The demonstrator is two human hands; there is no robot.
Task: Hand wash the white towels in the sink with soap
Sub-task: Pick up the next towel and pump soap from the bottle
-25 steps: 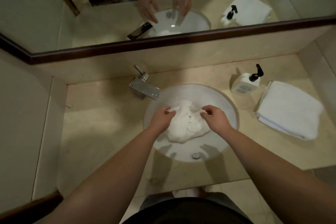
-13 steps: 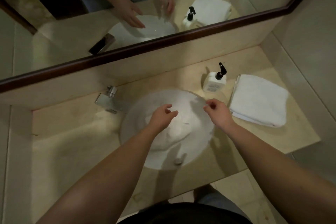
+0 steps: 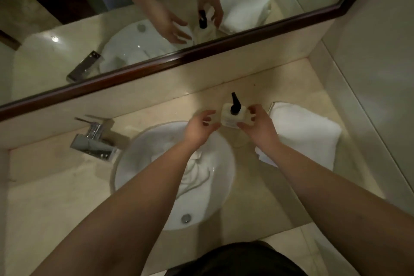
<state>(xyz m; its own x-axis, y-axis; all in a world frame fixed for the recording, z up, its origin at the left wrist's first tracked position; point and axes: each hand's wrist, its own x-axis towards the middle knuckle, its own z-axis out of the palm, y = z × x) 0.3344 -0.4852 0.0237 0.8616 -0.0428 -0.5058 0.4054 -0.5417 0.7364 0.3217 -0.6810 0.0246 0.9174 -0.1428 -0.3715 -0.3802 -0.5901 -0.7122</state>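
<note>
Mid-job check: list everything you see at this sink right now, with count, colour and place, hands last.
sink: one, white, round, set in the counter's middle
wet towel: one, white, crumpled in the sink
folded towel: one, white, on the counter right of the sink
soap bottle: one, pale with black pump, behind the sink's right rim
tap: one, chrome, left of the sink
counter: one, beige stone
mirror: one, dark wood frame, on the back wall
left hand: one, fingers loosely curled, just left of the bottle, contact unclear
right hand: one, grips the bottle's right side
</note>
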